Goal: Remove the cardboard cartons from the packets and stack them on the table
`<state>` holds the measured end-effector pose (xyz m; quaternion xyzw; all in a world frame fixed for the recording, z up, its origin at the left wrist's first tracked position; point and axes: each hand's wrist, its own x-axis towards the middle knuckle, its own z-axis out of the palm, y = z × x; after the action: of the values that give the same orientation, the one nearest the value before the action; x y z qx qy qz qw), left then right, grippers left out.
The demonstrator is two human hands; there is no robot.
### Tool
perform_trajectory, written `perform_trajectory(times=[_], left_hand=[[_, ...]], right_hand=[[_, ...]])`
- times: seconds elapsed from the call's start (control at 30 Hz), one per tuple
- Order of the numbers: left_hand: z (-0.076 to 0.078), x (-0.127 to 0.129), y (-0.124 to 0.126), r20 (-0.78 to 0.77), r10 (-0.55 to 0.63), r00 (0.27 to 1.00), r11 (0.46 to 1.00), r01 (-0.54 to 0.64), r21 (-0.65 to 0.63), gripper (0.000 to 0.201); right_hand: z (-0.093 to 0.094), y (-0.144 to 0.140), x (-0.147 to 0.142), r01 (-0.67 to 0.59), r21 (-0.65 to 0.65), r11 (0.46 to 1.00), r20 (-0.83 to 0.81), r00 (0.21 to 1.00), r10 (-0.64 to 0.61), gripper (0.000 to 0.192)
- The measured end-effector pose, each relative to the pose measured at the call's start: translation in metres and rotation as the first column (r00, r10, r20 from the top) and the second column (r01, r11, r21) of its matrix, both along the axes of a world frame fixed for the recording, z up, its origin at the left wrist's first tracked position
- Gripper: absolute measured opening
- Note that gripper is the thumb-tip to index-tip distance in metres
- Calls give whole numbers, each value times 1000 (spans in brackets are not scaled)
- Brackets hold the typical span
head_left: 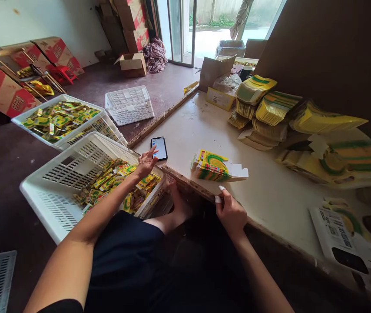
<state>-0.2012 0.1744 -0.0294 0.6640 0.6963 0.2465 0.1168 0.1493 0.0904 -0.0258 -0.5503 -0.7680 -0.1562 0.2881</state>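
A smartphone (159, 148) with a lit screen lies on the near left corner of the table (179, 126). My left hand (147, 163) is over its lower left part, fingers apart and one fingertip at the screen. Curled at the table's worn wooden edge, my right hand (231, 214) has its thumb and forefinger on the edge, both tips wrapped in white. Just beyond it lies a small stack of flattened yellow and green printed cartons (213, 165), white flaps pointing right. Below my left forearm, a white plastic crate (42, 195) holds many small yellow-green packets (107, 182).
Another crate (102, 119) full of packets stands behind. An upturned white crate (130, 104) lies on the floor. Bundles of flattened cartons (276, 108) fill the table's right side, near a white printed box (338, 239). Red and brown cartons (55, 52) line the wall.
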Motion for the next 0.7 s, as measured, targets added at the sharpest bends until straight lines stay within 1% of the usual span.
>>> perform_trajectory(times=[0.1,0.17,0.27,0.33,0.43,0.5,0.57,0.7], left_hand=[[5,-4,0,-7,25,1000,1000,-25,-8,64],[8,-4,-1,-29,50,998,998,-51,-26,70],[11,0,-1,-94,122,988,990,-128,-57,83],[13,5,-1,-119,166,979,984,-173,-44,87],[15,11,1,-101,194,976,980,-196,-12,87],[17,14,0,-72,185,980,983,-186,-7,87],[17,13,-1,-48,167,985,986,-167,6,88],[13,6,2,-36,142,989,990,-142,-6,91]], right_hand=[[-2,-1,0,16,-18,1000,1,1000,-16,28],[-2,-1,-1,15,-22,1000,3,1000,-15,28],[-2,0,-1,9,-24,1000,-8,1000,-9,28],[-3,1,-1,3,-23,1000,-23,1000,-4,29],[-3,1,-1,-11,-28,1000,-44,999,10,27],[-3,-1,-2,-13,-48,999,-51,999,10,27],[-1,-4,-4,-9,-104,995,-51,999,3,27],[2,-5,-8,-29,-304,952,-38,999,18,31]])
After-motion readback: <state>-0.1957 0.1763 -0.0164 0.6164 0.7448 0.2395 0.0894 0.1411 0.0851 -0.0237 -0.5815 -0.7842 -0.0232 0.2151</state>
